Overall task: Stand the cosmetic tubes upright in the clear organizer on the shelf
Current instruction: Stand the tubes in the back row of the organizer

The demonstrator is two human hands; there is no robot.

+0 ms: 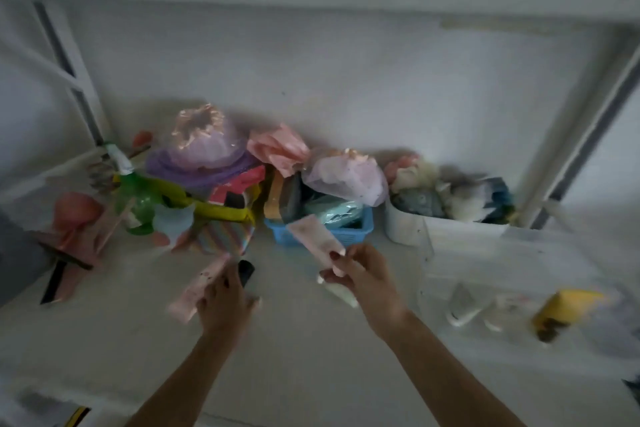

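Head view shows your right hand [363, 274] with its grip closed around the lower end of a pale pink tube [317, 236]; a second, whitish tube [341, 291] appears tucked under the same palm, though blur makes that uncertain. Your left hand [225, 302] grips another pink tube [199, 288], and something black [246, 270] pokes out just past its fingers; you cannot tell whether that is a cap or a separate item.

The relation that matters: the clear organizer [485, 274] lies to your right on the shelf [311, 350], so your right hand is the nearer one. The tube in that hand runs up and to the left, away from the organizer and well off vertical. By my reading, you need to swing it rightward and tip it upright before lowering it in.

Both pink tubes look soft, flat-ended and matte, with faint speckled print. Inside the organizer, a yellow item [568, 308] and some white pieces [464, 308] seem to lie flat, not standing.
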